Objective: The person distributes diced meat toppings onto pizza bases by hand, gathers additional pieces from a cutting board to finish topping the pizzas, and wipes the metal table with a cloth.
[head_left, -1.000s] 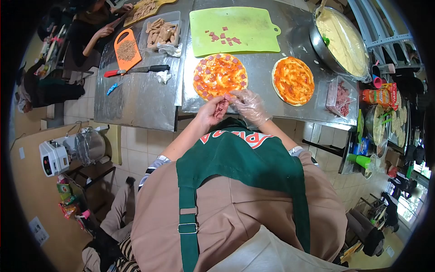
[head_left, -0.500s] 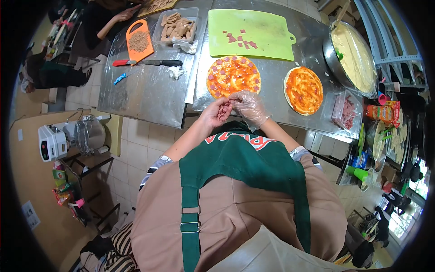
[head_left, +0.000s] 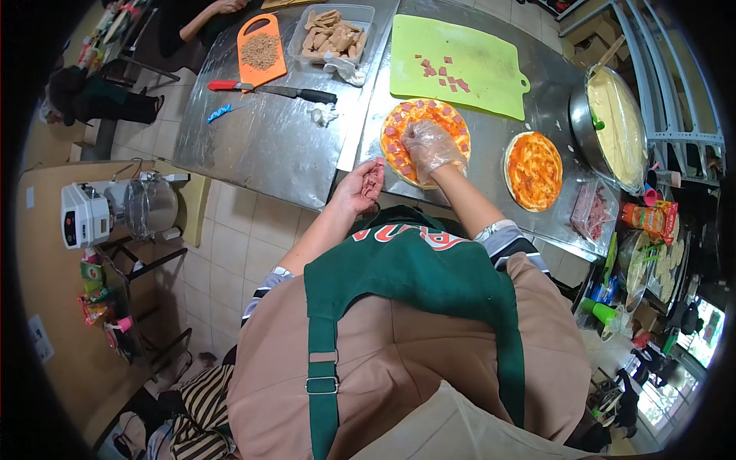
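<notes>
My left hand is cupped around a small pile of pink diced meat, just off the table's front edge. My right hand, in a clear plastic glove, reaches over the nearer pizza, its fingers drawn together close to the surface. Whatever those fingers pinch is hidden. Red sauce covers this pizza, and pink meat squares sit mostly around its rim. To the right lies a second pizza with sauce only. Behind the nearer one, a lime-green cutting board carries several meat squares.
A knife, an orange board with brown crumbs and a plastic tub of brown pieces lie left. At right stand a large bowl of pale dough and a clear container of diced meat. Another person's hand shows top left.
My right hand has left my left hand and moved forward over the nearer pizza. My left hand stays back with the diced meat. The whole view has shifted slightly.
</notes>
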Demonstrator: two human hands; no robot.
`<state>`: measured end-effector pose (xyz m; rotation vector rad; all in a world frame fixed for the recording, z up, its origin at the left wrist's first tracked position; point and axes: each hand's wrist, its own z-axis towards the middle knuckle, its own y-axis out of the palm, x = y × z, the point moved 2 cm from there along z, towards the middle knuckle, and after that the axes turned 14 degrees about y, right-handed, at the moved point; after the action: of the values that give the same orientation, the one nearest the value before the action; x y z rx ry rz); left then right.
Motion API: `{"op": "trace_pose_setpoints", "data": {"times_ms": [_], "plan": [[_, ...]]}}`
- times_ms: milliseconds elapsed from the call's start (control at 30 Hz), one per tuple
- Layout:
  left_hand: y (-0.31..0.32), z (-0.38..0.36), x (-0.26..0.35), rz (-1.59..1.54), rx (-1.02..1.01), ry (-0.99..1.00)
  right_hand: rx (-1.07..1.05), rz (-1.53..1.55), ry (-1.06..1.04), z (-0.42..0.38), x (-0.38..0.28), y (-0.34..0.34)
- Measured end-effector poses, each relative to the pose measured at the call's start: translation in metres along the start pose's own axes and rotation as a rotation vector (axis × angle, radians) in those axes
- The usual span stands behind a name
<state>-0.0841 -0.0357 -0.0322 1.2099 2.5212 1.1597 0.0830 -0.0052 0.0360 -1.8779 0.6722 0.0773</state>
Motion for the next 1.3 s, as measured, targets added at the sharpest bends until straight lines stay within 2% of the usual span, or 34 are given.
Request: {"op": "trace_pose_setpoints", "data": {"times_ms": [33,100,133,200,233,300,367,433,467,533,567,633,667,733,867,933,967,1033,1067,1133,1167,1233,1267,1300], "plan": [[0.001,0.0,0.001,-0.003,-0.001,0.0,0.0,-0.003,-0.001,0.002,0.001,0.004],[0.007,0.0,0.003,0.037,-0.026,0.0,0.246,0.044,-0.101,0.003,0.0,0.005],[0.01,0.0,0.003,0.036,-0.027,-0.001,0.247,0.042,-0.101,0.002,-0.002,0.005],[0.017,0.0,0.005,0.104,-0.029,-0.035,-0.27,0.548,0.036,-0.004,-0.005,0.011],[0.015,0.003,0.005,0.106,-0.032,-0.038,-0.266,0.548,0.039,-0.006,-0.003,0.014],[0.016,0.011,0.003,0.183,-0.171,-0.1,-0.238,0.556,-0.157,-0.008,0.001,0.024],[0.019,0.015,0.0,0.202,-0.196,-0.14,-0.266,0.582,-0.114,-0.005,0.009,0.031],[0.027,0.014,-0.003,0.207,-0.043,-0.104,-0.362,0.773,0.045,-0.002,0.015,0.033],[0.028,0.015,-0.003,0.209,-0.045,-0.108,-0.358,0.774,0.048,0.0,0.019,0.031],[0.029,0.016,-0.002,0.164,-0.037,-0.093,-0.091,0.626,0.054,0.009,0.025,0.018],[0.028,0.016,0.0,0.164,-0.038,-0.096,-0.09,0.626,0.057,0.017,0.03,0.018],[0.025,0.013,0.006,0.13,-0.103,-0.092,0.07,0.502,0.222,0.037,0.041,0.017],[0.023,0.012,0.008,0.129,-0.102,-0.092,0.069,0.501,0.222,0.042,0.043,0.016],[0.021,0.01,0.013,-0.004,-0.145,-0.102,0.162,0.298,0.196,0.046,0.037,0.002],[0.006,0.016,0.019,-0.102,-0.157,-0.053,0.166,0.186,0.156,0.05,0.03,-0.007],[0.006,0.015,0.022,-0.246,-0.159,-0.05,0.442,-0.05,-0.058,0.05,0.028,-0.005],[0.004,0.015,0.025,-0.249,-0.157,-0.046,0.44,-0.05,-0.062,0.05,0.029,-0.002],[0.004,0.014,0.028,-0.323,-0.289,-0.087,0.483,-0.04,-0.095,0.035,0.023,-0.001],[0.008,0.014,0.027,-0.325,-0.287,-0.084,0.48,-0.04,-0.097,0.025,0.019,-0.002],[0.03,0.002,0.026,-0.188,-0.031,0.089,0.188,0.365,-0.048,0.002,0.008,-0.003],[0.034,0.002,0.025,-0.188,-0.03,0.091,0.187,0.366,-0.05,-0.006,0.003,-0.003],[0.04,0.003,0.022,-0.152,-0.099,0.089,0.026,0.59,-0.213,-0.02,-0.008,-0.003],[0.035,0.009,0.021,-0.15,-0.101,0.087,0.03,0.592,-0.212,-0.025,-0.011,-0.004],[0.034,0.015,0.018,-0.19,-0.284,0.032,0.035,0.519,-0.265,-0.03,-0.014,-0.004]]}}
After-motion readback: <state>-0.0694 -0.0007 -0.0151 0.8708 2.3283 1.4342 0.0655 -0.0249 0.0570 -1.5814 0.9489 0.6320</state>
